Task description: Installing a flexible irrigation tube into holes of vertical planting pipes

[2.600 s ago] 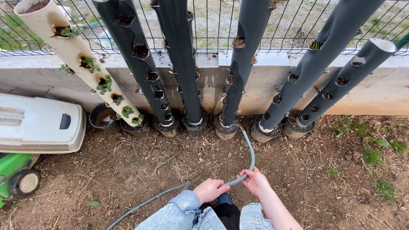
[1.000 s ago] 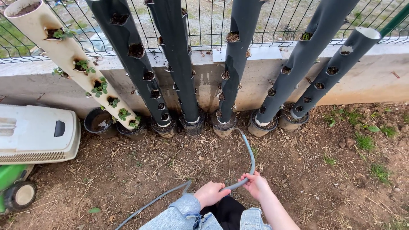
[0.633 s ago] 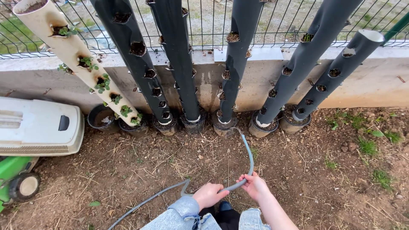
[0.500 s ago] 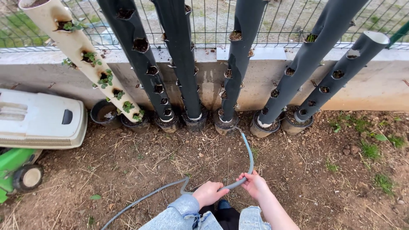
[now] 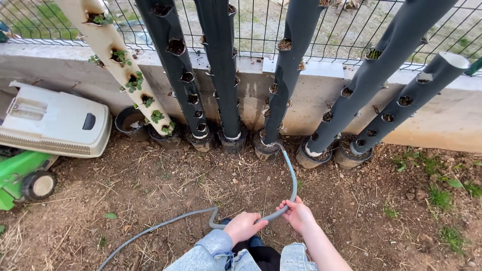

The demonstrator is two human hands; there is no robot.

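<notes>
Far L: white-and-green lawnmower (image 5: 45,135) parked on bare soil by concrete wall (image 5: 452,120). Beige planter pipe (image 5: 118,60) w/ small green plants leans on wall; five dark grey planter pipes (image 5: 221,70) to its R, bases in pots. Grey hose (image 5: 292,175) runs from lower L, arcs up to pot under middle pipe. Left hand (image 5: 244,227): fingers clenched round hose. Right hand (image 5: 298,215): fingers grasping hose just beside, at bend.
</notes>
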